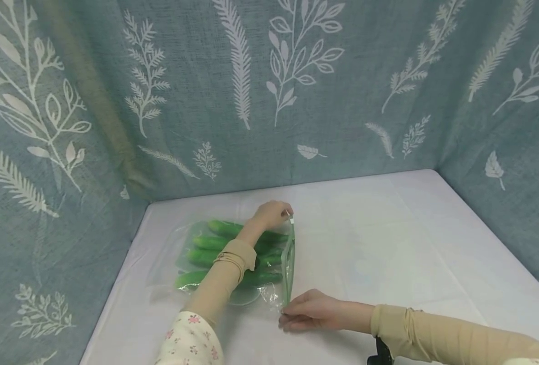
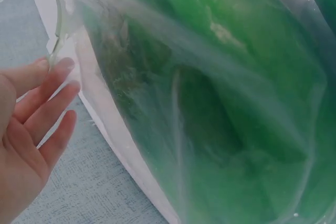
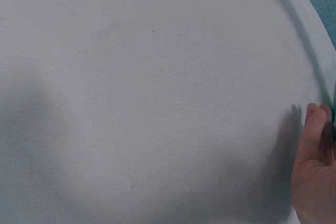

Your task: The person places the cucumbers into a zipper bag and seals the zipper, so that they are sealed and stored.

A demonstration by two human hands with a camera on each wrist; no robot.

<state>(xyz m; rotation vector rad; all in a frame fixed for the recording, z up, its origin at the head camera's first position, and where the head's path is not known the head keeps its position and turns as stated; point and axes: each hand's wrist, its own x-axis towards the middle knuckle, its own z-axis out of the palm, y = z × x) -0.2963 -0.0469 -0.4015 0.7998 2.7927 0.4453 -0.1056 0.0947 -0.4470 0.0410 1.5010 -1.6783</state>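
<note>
A clear zip bag [image 1: 271, 295] lies flat on the table with several green cucumbers [image 1: 192, 280] side by side in it. Its green-edged mouth [image 1: 289, 263] faces right and gapes a little midway. At the far end of that mouth, my left hand [image 1: 271, 215] pinches the edge by a small white slider [image 1: 291, 221]. The left wrist view shows thumb and forefinger on the strip, the other fingers [image 2: 58, 135] spread loosely. My right hand [image 1: 312, 310] pinches the near corner of the mouth; in the right wrist view only part of it [image 3: 315, 166] shows, at the right edge.
A white cloth covers the table [image 1: 388, 243], which stretches away to the right of the bag. Blue-grey curtains [image 1: 260, 152] with white leaf prints close off the back and both sides. My left forearm [image 1: 224, 276] crosses over the bag.
</note>
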